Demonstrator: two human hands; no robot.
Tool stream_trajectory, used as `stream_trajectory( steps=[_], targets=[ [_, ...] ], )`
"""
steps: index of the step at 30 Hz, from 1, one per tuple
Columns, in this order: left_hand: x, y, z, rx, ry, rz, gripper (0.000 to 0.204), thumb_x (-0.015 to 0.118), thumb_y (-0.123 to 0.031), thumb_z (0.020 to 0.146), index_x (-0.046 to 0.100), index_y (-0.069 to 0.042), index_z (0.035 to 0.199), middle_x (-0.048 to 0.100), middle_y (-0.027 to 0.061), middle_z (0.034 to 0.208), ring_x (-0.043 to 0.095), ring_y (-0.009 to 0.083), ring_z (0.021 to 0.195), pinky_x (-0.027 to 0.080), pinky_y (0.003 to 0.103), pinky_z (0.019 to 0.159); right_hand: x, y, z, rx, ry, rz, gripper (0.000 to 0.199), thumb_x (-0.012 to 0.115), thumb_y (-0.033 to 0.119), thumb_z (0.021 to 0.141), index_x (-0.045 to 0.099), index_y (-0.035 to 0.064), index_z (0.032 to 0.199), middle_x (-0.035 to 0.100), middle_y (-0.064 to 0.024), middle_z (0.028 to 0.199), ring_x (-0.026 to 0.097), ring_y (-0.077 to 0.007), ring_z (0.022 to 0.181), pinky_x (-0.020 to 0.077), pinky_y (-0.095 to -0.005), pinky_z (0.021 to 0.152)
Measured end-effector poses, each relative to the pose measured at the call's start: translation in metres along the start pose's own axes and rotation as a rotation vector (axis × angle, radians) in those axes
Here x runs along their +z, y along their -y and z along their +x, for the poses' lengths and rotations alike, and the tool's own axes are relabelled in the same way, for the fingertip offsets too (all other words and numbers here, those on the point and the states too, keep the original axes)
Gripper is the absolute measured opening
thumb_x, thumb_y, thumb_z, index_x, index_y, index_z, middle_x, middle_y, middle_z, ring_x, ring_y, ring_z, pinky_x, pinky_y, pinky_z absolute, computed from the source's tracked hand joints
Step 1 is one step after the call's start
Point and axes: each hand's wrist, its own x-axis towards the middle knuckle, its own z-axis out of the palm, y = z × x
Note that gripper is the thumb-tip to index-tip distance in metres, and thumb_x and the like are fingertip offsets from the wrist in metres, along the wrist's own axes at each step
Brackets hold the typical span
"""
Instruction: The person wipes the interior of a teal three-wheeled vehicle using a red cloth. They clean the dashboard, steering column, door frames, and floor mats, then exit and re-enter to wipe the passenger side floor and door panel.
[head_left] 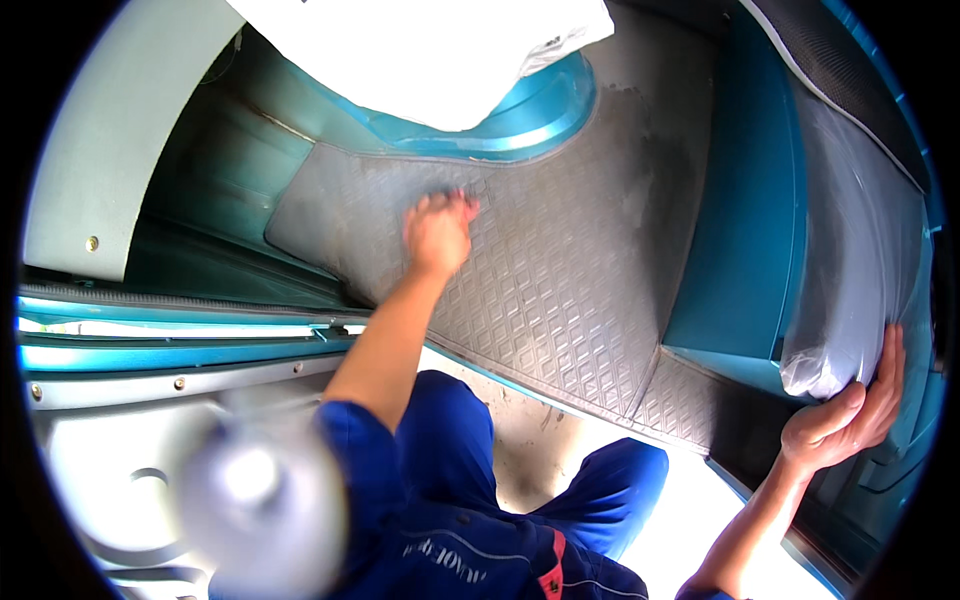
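Over the grey patterned floor mat is my left hand, its fingers curled under and slightly blurred. What the fingers hold, if anything, is hidden beneath the hand. At the right, my right hand lies with fingers stretched out against the near end of a seat cushion wrapped in clear plastic. The cushion sits on a teal base beside the mat. Between mat and cushion, that base forms an upright wall.
A bright white cover hangs over a rounded teal panel at the far side. The open door stands on my left, with a blurred pale round object close by. A dark mesh backrest rises at the far right.
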Motion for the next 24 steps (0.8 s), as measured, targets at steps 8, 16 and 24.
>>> stream_trajectory(
  steps=[8,16,24],
  targets=[
    [0.038,-0.008,0.044,0.001,-0.112,-0.183,0.015,0.065,-0.02,0.095,0.078,-0.012,0.092,0.071,0.0086,0.093,0.064,0.0304,0.094,0.048,0.044,0.083,-0.019,0.003,0.002,-0.012,-0.008,-0.077,0.06,0.027,0.044,0.106,0.068,0.0099,0.132,0.07,-0.0113,0.134,0.068,-0.0332,0.122,0.0499,-0.052,0.109],
    [0.029,-0.014,0.016,-0.036,-0.001,-0.123,0.019,0.069,-0.024,0.091,0.076,-0.014,0.106,0.071,0.0044,0.1,0.064,0.0269,0.102,0.048,0.043,0.086,-0.022,0.01,0.002,-0.025,-0.055,-0.025,0.057,0.029,0.037,0.108,0.069,0.0032,0.13,0.072,-0.0143,0.131,0.068,-0.0348,0.122,0.0497,-0.047,0.107],
    [-0.006,-0.071,-0.007,0.043,0.106,-0.261,0.017,0.068,-0.02,0.091,0.075,-0.013,0.105,0.074,0.0063,0.102,0.066,0.0289,0.093,0.051,0.048,0.081,-0.024,0.018,0.002,0.051,-0.051,-0.118,0.058,0.031,0.046,0.108,0.07,0.0082,0.129,0.072,-0.0114,0.13,0.068,-0.0334,0.12,0.05,-0.0494,0.108]
  ],
)
